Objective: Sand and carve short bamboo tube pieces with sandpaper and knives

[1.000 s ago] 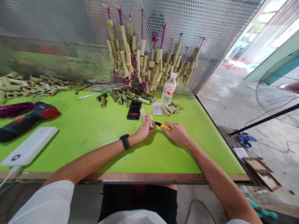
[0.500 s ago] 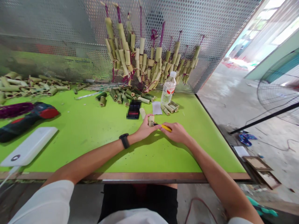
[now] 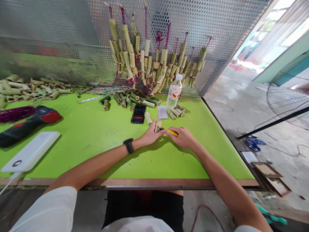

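Note:
My left hand (image 3: pixel 150 136) is closed around a short bamboo piece (image 3: pixel 158 124), its pale upper part showing above the fingers. In my right hand (image 3: pixel 182 137) is a yellow utility knife (image 3: pixel 173 132), gripped by its handle. The dark front of the knife reaches the bamboo, close to my left thumb. Whether the blade is cutting into the surface is too small to tell. Just behind my left hand another pale bamboo piece (image 3: pixel 148 118) lies on the green tabletop (image 3: pixel 96 129), next to a dark phone-like object (image 3: pixel 138 113) that is partly blurred out.
A water bottle (image 3: pixel 174 91), a white paper (image 3: pixel 162 112) and several cut bamboo pieces (image 3: pixel 123 100) lie beyond my hands. Strung bamboo (image 3: pixel 164 58) hangs on the perforated metal panel. At left are a power drill (image 3: pixel 33 120) and a white power bank (image 3: pixel 32 151).
The bamboo piece in my left hand has tilted slightly to the right, with a small shift of the fingers. My right hand and the knife have barely moved.

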A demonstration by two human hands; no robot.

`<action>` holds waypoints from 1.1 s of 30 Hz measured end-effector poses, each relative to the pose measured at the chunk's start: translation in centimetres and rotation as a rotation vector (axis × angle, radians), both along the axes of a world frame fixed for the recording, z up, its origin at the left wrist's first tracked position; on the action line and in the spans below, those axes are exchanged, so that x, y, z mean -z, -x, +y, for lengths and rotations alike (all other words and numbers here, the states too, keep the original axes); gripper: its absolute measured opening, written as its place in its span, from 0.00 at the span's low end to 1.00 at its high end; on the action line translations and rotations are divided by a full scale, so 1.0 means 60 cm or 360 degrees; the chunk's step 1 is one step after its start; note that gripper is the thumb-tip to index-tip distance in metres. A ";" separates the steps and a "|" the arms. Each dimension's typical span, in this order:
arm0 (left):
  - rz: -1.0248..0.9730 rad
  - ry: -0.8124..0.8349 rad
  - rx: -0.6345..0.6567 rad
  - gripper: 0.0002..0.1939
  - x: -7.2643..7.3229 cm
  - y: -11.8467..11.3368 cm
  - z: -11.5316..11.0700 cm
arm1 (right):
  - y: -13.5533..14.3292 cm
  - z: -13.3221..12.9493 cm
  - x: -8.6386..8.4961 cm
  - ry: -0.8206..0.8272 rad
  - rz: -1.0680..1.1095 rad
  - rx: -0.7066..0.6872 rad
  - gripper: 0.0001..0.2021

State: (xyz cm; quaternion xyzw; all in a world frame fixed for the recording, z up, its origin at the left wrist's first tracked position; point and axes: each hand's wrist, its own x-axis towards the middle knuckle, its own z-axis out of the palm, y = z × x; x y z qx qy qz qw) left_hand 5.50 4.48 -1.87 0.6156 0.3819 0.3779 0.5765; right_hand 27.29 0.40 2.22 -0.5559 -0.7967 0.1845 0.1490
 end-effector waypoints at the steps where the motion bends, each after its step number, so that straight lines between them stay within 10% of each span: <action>1: 0.0017 -0.0034 0.0026 0.30 0.001 0.000 0.001 | 0.000 0.000 -0.002 0.0002 -0.0003 -0.0002 0.24; 14: 0.0120 -0.0275 -0.0042 0.17 0.009 -0.010 -0.002 | 0.012 -0.007 -0.014 -0.0102 -0.0159 0.0329 0.20; 33: -0.0077 0.0143 0.0148 0.38 0.003 -0.001 -0.006 | -0.016 0.006 -0.002 0.0033 0.0150 -0.0131 0.26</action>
